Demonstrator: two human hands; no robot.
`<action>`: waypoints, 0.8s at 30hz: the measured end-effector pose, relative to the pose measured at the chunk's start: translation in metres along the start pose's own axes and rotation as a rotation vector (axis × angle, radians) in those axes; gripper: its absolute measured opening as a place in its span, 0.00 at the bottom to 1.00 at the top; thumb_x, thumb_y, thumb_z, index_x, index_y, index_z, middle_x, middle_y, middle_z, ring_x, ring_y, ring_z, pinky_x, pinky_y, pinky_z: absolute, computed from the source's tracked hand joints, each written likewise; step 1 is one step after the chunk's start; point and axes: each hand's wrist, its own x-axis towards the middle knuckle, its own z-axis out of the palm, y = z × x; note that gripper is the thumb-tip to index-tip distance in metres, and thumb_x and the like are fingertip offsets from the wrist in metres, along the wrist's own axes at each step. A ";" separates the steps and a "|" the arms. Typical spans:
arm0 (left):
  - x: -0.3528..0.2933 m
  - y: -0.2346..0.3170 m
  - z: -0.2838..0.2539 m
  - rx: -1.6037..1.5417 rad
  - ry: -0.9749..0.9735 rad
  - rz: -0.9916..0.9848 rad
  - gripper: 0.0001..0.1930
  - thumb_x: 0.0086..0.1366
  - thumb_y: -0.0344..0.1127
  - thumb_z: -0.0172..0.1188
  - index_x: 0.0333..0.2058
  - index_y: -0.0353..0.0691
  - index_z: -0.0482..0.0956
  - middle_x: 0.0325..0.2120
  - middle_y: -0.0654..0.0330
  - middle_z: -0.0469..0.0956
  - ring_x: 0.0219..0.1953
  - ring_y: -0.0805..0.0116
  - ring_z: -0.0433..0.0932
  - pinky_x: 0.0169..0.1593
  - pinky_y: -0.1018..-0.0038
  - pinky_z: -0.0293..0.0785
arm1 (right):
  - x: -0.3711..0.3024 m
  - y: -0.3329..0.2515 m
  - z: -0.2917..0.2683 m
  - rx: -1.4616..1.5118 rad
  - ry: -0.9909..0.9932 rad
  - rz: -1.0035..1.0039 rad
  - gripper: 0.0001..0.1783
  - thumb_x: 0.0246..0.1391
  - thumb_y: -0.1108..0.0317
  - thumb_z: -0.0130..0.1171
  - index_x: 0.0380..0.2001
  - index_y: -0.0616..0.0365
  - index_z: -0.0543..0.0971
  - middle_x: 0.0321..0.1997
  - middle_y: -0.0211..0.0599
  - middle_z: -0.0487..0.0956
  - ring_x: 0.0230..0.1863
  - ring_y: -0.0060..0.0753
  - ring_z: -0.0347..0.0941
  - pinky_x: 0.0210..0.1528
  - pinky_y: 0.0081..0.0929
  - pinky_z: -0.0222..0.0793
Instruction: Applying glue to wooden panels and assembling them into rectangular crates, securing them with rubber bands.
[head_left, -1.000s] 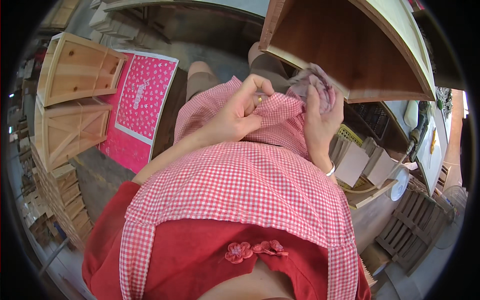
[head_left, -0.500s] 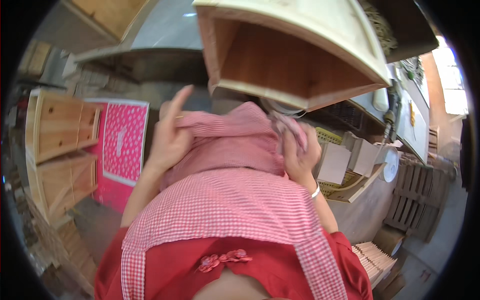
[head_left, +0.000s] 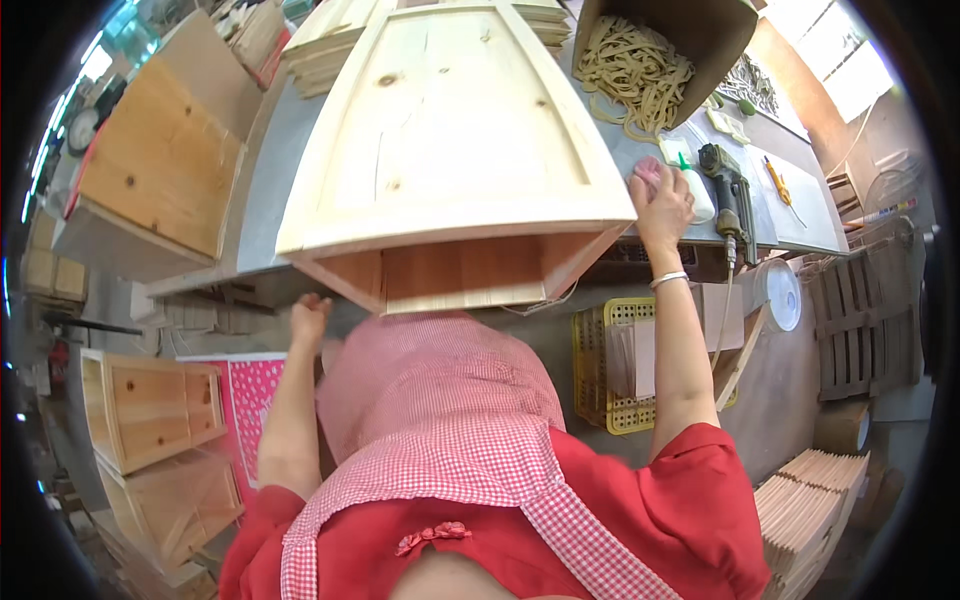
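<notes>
A pale wooden cabinet box (head_left: 470, 150) lies on the workbench, its open end toward me and jutting past the bench edge. My right hand (head_left: 664, 210) is on the bench top to the right of the box, its fingers closed over a crumpled pink cloth (head_left: 650, 172). Just beside that hand stands a white glue bottle (head_left: 697, 195) with a green tip. My left hand (head_left: 310, 320) hangs below the box's near left corner, apart from it. Its fingers are curled, and nothing shows in them.
A nail gun (head_left: 728, 190) with a hose and a yellow-handled screwdriver (head_left: 782, 188) lie on the right of the workbench (head_left: 265, 200). Behind them is a carton of tan strips (head_left: 640, 70). A yellow crate (head_left: 600, 370) stands below. Wooden boxes (head_left: 160, 400) are stacked at left.
My right hand has moved from my apron up to the bench with the pink cloth. My left hand has left the apron and its fingers have curled. My view has shifted toward the bench.
</notes>
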 end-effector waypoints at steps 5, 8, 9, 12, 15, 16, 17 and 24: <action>-0.056 0.014 0.044 0.002 -0.319 0.170 0.24 0.63 0.44 0.64 0.55 0.37 0.78 0.50 0.46 0.81 0.52 0.51 0.79 0.57 0.63 0.72 | 0.007 -0.042 -0.003 0.074 -0.178 -0.189 0.18 0.48 0.51 0.66 0.39 0.50 0.84 0.48 0.37 0.80 0.55 0.48 0.71 0.55 0.50 0.62; -0.077 0.018 0.059 0.254 -0.570 0.125 0.22 0.62 0.43 0.64 0.52 0.39 0.80 0.45 0.46 0.83 0.46 0.50 0.82 0.52 0.64 0.74 | 0.010 -0.051 0.010 0.012 -0.302 -0.255 0.13 0.48 0.55 0.65 0.33 0.50 0.85 0.43 0.37 0.81 0.50 0.47 0.74 0.52 0.48 0.62; -0.083 0.022 0.062 0.313 -0.799 0.135 0.21 0.62 0.44 0.64 0.50 0.38 0.81 0.42 0.45 0.84 0.42 0.49 0.83 0.48 0.65 0.76 | 0.011 -0.053 0.015 0.032 -0.331 -0.254 0.11 0.48 0.56 0.64 0.31 0.50 0.85 0.42 0.36 0.82 0.48 0.47 0.75 0.50 0.48 0.62; -0.094 0.045 0.056 0.564 -0.340 0.178 0.16 0.62 0.40 0.63 0.45 0.37 0.83 0.35 0.49 0.85 0.33 0.55 0.83 0.40 0.66 0.77 | 0.022 -0.049 0.013 0.068 -0.389 -0.208 0.09 0.49 0.60 0.61 0.29 0.51 0.84 0.39 0.36 0.82 0.47 0.47 0.76 0.50 0.49 0.62; -0.058 -0.026 0.061 0.078 0.026 0.012 0.13 0.63 0.34 0.63 0.44 0.35 0.82 0.34 0.54 0.85 0.32 0.61 0.82 0.38 0.66 0.78 | 0.033 -0.040 0.013 0.140 -0.419 -0.146 0.07 0.47 0.63 0.61 0.28 0.51 0.83 0.37 0.39 0.83 0.46 0.47 0.76 0.50 0.47 0.65; -0.054 -0.026 0.053 -0.319 -0.056 -0.206 0.14 0.64 0.31 0.63 0.47 0.33 0.80 0.35 0.57 0.84 0.37 0.65 0.81 0.43 0.68 0.77 | 0.036 -0.038 0.012 0.211 -0.363 -0.091 0.07 0.47 0.62 0.61 0.28 0.52 0.82 0.37 0.41 0.83 0.46 0.48 0.77 0.49 0.46 0.67; -0.054 -0.029 0.040 -0.332 -0.044 -0.203 0.14 0.64 0.31 0.63 0.47 0.33 0.80 0.35 0.57 0.84 0.37 0.65 0.81 0.43 0.68 0.77 | 0.038 -0.032 0.010 0.281 -0.308 -0.030 0.08 0.48 0.62 0.60 0.28 0.54 0.82 0.37 0.42 0.82 0.45 0.49 0.77 0.48 0.46 0.69; -0.160 0.152 -0.098 -0.411 0.600 0.544 0.18 0.69 0.28 0.58 0.57 0.35 0.73 0.54 0.55 0.75 0.57 0.65 0.73 0.62 0.70 0.67 | 0.059 -0.066 -0.170 1.055 0.068 -0.063 0.04 0.56 0.76 0.61 0.28 0.61 0.76 0.29 0.31 0.78 0.31 0.24 0.73 0.40 0.24 0.71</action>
